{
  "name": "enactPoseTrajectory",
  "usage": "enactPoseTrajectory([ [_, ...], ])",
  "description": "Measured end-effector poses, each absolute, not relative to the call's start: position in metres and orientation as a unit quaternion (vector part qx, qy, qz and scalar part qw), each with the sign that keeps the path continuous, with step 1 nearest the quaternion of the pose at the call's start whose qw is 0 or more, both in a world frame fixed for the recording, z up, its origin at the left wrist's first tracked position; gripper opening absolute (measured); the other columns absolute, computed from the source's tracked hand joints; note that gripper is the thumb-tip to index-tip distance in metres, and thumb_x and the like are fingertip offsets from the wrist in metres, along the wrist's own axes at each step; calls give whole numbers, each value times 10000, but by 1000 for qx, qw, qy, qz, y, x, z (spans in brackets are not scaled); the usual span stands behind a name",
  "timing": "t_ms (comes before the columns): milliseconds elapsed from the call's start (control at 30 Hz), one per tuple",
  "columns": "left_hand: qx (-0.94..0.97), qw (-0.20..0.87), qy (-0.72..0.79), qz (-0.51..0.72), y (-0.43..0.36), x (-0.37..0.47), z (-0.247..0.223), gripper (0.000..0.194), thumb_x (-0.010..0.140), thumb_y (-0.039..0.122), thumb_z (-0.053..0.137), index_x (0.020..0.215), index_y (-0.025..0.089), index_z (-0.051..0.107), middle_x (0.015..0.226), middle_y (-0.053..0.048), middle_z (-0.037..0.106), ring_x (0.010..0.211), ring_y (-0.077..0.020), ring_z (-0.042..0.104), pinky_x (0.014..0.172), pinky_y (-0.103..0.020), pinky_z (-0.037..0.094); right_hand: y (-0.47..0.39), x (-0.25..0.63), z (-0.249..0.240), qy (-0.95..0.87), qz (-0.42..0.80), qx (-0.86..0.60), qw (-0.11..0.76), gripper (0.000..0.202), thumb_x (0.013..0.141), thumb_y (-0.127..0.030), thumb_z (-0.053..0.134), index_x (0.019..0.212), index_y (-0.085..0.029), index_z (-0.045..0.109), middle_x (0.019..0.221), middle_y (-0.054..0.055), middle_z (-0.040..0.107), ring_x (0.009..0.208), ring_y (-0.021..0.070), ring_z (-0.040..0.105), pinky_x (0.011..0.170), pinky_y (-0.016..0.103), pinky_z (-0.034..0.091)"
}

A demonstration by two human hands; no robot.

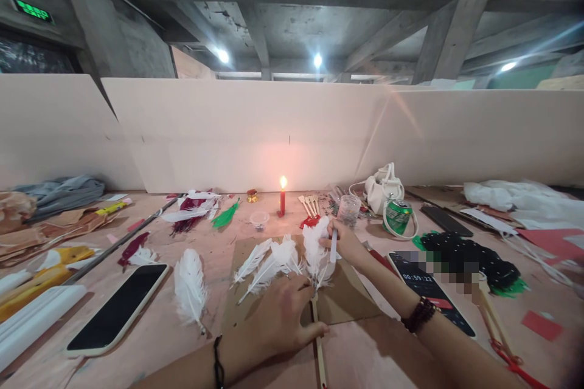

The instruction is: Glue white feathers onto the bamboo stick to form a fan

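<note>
My left hand [283,316] lies low over a brown cardboard sheet [351,304]. Its fingers and thumb press on a thin wooden stick [318,355], which runs toward me. Past the sheet's middle, my right hand [345,243] is closed on a short, pale white stick [334,246], held nearly upright. Beside that stick, a fluffy white feather [314,249] stands above the upper end of the wooden stick; my right fingers touch its edge or hide part of it. More white feathers [276,261] lie on the cardboard, just beyond my left hand.
A lit red candle [282,202] burns behind the cardboard. A loose white feather [189,285] and a phone [119,307] lie left. Rightward are a phone with a timer [431,292], a black feathered fan [474,261], a green can [398,217] and a clear cup [349,211].
</note>
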State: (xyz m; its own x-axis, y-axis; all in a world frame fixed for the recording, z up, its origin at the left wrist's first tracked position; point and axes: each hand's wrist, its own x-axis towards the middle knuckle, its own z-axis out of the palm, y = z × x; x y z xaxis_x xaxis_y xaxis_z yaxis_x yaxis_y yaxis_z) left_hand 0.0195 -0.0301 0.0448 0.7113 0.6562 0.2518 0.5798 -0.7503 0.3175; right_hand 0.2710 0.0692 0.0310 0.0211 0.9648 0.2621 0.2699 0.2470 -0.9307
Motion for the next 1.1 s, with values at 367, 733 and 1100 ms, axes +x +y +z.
enactPoseTrajectory([
  [367, 934, 63, 321, 145, -38, 19, 53, 382, 876, 518, 877, 964, 166, 760, 1050, -104, 778, 955, -313, 696, 803, -398, 458, 70, 257, 28, -628, 326, -488, 510, 360, 635, -362, 744, 749, -262, 417, 664, -80, 430, 613, 134, 390, 580, 258, 325],
  [733, 933, 71, 311, 164, -38, 20, 53, 392, 893, 528, 862, 1001, 168, 753, 1051, -109, 775, 971, -327, 697, 812, -409, 457, 73, 255, 26, -623, 371, -478, 495, 440, 646, -432, 770, 792, -266, 391, 662, -106, 418, 565, 106, 411, 539, 233, 340],
  [1100, 933, 72, 313, 165, -38, 20, 52, 390, 877, 518, 883, 963, 161, 751, 1044, -109, 773, 967, -325, 700, 815, -414, 468, 76, 253, 18, -648, 327, -495, 477, 375, 673, -367, 766, 788, -264, 424, 669, -84, 460, 611, 140, 444, 590, 268, 337],
])
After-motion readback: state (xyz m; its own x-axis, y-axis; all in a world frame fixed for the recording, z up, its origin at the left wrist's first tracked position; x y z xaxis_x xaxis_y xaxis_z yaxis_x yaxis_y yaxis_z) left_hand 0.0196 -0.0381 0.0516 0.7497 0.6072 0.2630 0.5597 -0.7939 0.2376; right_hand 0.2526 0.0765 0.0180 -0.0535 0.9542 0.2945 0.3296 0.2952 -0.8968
